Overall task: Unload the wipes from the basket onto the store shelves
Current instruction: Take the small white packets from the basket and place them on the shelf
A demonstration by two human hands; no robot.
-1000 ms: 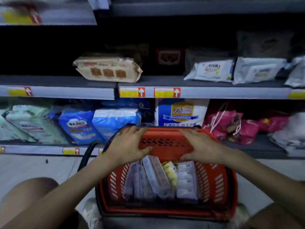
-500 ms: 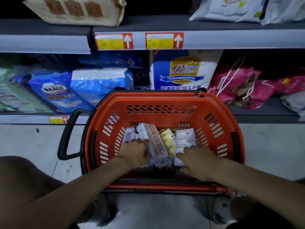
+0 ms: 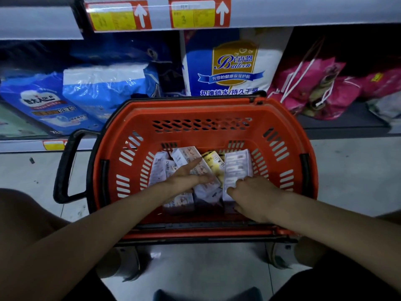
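An orange shopping basket (image 3: 195, 109) stands on the floor in front of me, against the bottom shelf. Several white wipes packs (image 3: 158, 170) and one yellow pack (image 3: 213, 159) stand on edge in its bottom. My left hand (image 3: 186, 178) lies across the middle packs with its fingers stretched out straight. My right hand (image 3: 251, 192) is at the near end of the rightmost white pack (image 3: 237, 166), fingers and thumb curled round that end. Both forearms reach in over the basket's near rim.
The basket's black handle (image 3: 65, 166) sticks out to the left. Behind it the bottom shelf holds blue bags (image 3: 102, 88), a tall white and blue pack (image 3: 234, 68) and pink bags (image 3: 314, 88). A shelf edge with price labels (image 3: 118, 16) runs overhead. My knees flank the basket on the tiled floor.
Both hands left the basket's far rim and went down among the packs. My left fingers have since straightened over the middle packs, and my right hand has curled round the rightmost pack.
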